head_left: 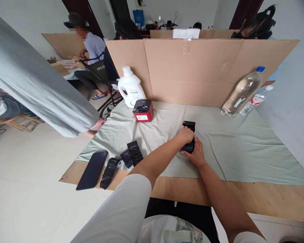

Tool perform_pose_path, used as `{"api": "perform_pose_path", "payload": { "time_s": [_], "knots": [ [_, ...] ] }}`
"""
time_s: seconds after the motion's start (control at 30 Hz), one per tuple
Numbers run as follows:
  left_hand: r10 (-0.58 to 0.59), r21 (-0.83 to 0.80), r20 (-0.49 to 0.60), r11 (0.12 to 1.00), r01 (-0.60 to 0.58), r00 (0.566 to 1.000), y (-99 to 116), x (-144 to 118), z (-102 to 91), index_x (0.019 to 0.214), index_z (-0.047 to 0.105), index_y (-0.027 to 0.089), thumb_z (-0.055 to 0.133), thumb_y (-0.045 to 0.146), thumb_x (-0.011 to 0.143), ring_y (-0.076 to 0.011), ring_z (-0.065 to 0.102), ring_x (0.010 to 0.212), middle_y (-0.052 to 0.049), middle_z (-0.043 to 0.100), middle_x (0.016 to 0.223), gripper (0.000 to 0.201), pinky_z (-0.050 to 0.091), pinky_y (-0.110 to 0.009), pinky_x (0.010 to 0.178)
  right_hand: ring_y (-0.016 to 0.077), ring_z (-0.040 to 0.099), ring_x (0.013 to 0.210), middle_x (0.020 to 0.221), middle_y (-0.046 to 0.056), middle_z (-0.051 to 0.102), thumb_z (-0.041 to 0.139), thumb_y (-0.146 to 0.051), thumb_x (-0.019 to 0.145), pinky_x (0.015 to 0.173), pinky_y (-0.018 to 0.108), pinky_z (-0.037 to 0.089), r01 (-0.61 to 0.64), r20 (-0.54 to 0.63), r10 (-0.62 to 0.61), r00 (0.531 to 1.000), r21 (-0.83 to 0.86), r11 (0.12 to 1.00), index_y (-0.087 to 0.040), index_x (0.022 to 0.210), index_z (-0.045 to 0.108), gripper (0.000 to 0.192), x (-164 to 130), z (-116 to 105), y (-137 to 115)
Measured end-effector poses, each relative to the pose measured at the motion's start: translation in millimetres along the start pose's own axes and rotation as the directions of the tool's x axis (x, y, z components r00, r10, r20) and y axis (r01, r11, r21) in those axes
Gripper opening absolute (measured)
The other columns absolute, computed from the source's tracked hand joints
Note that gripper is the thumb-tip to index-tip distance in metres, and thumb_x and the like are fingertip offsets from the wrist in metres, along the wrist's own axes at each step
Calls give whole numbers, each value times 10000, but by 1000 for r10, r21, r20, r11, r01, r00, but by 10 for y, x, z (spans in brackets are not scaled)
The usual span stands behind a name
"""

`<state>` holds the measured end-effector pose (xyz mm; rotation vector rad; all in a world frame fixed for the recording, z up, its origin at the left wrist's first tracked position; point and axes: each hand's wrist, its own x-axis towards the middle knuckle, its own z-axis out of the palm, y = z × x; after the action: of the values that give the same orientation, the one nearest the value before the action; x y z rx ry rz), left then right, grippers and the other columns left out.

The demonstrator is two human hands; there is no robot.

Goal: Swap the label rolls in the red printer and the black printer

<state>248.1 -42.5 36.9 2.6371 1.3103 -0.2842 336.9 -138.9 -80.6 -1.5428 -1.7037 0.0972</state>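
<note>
A black handheld device with a raised, boxy far end lies on the cloth before me; its kind is not clear. My left hand is closed over its middle, fingers bent down and partly hidden. From the right, my right hand grips its side, the thumb at the near end and the fingers along the edge. Both hands hide much of the device. To the left is a red and black box with a white label and a picture of a dark device on top.
Left of my arms lie a dark phone, shiny black wrapped strips and a small white roll. A white detergent jug stands behind the box. Water bottles lean against the cardboard divider. Other people sit beyond.
</note>
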Motion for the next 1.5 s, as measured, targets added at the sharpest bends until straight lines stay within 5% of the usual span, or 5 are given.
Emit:
{"api": "perform_pose_path", "payload": {
  "time_s": [0.6, 0.9, 1.03, 1.2, 1.5],
  "knots": [
    [62, -66, -33, 996, -64, 998, -224, 50, 9, 943, 714, 190, 699, 297, 667, -281, 617, 1021, -89, 714, 1001, 297, 429, -374, 950, 395, 422, 1290, 1422, 244, 406, 549, -865, 596, 1022, 615, 379, -59, 19, 60, 998, -24, 998, -121, 1466, 196, 1197, 10, 45, -24],
    [237, -742, 161, 669, -41, 958, -654, -363, -473, 827, 706, 166, 669, 217, 608, -162, 619, 732, -2, 682, 756, 228, 478, -250, 668, 406, 389, 1319, 1438, 245, 389, 561, -798, 665, 1029, 612, 375, -48, 47, 49, 998, -15, 999, -105, 1448, 237, 1094, 23, -18, -72],
    [283, -595, 409, 804, 18, 868, -1074, -960, -539, 713, 701, 182, 715, 244, 544, -151, 565, 647, 15, 654, 657, 180, 442, -248, 632, 407, 375, 1331, 1456, 251, 365, 559, -832, 630, 1043, 618, 353, -96, 69, 96, 993, -2, 995, -108, 1462, 206, 1158, 28, -10, -80],
    [57, -332, 546, 931, 154, 836, -1319, -1739, -223, 640, 674, 205, 756, 181, 467, -179, 574, 656, 24, 646, 635, 193, 446, -259, 624, 418, 383, 1319, 1455, 245, 368, 528, -890, 579, 1049, 633, 334, -114, 57, 113, 992, 25, 993, -144, 1457, 224, 1192, 31, -7, -93],
    [-31, 13, 275, 999, 29, 961, -1282, -2367, 474, 888, 675, 204, 738, 157, 644, -283, 610, 1019, -106, 684, 1016, 256, 440, -336, 875, 436, 374, 1323, 1456, 273, 358, 501, -874, 629, 1074, 587, 322, -86, 67, 85, 994, 8, 996, -115, 1469, 217, 1167, 27, -17, -83]
  ]
}}
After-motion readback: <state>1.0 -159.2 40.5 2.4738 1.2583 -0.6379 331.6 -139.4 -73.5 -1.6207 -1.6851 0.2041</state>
